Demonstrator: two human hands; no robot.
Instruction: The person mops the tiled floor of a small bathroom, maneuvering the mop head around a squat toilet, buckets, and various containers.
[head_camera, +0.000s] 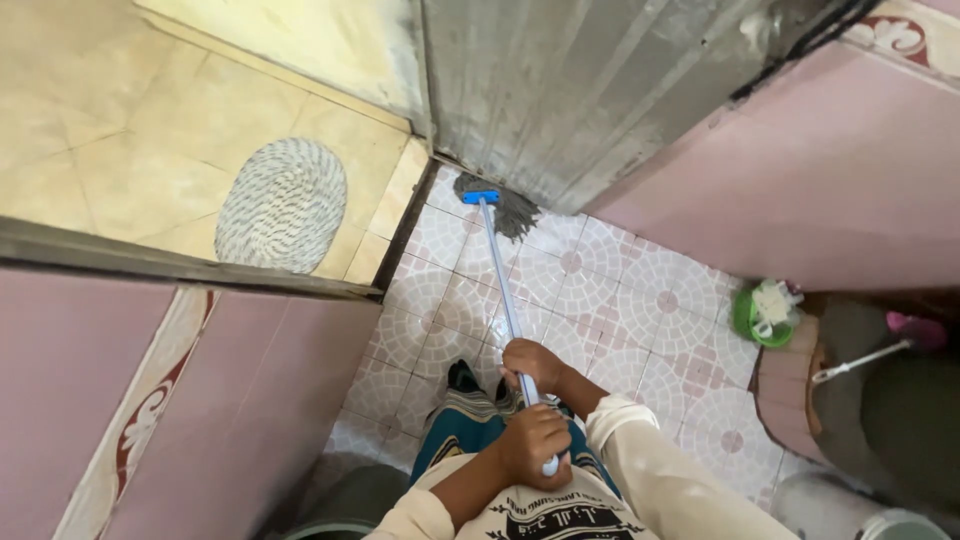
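I hold a mop with both hands. Its long pale handle (503, 280) runs from my chest to the floor by the doorway. A blue bracket (480, 197) joins the handle to the grey mop strands (512, 212), which rest on the patterned floor tiles against the foot of the door. My right hand (530, 362) grips the handle part-way down. My left hand (535, 442) is closed around the handle's near end, close to my body. Cream sleeves cover both my upper arms.
A grey corrugated metal door (600, 90) stands open at the top. Beyond the threshold lies an oval woven mat (283, 205) on beige tiles. Pink tiled walls (800, 170) close in both sides. At right are a green basket (765, 312), a pink-handled brush (900, 338) and a pale bucket (885, 522).
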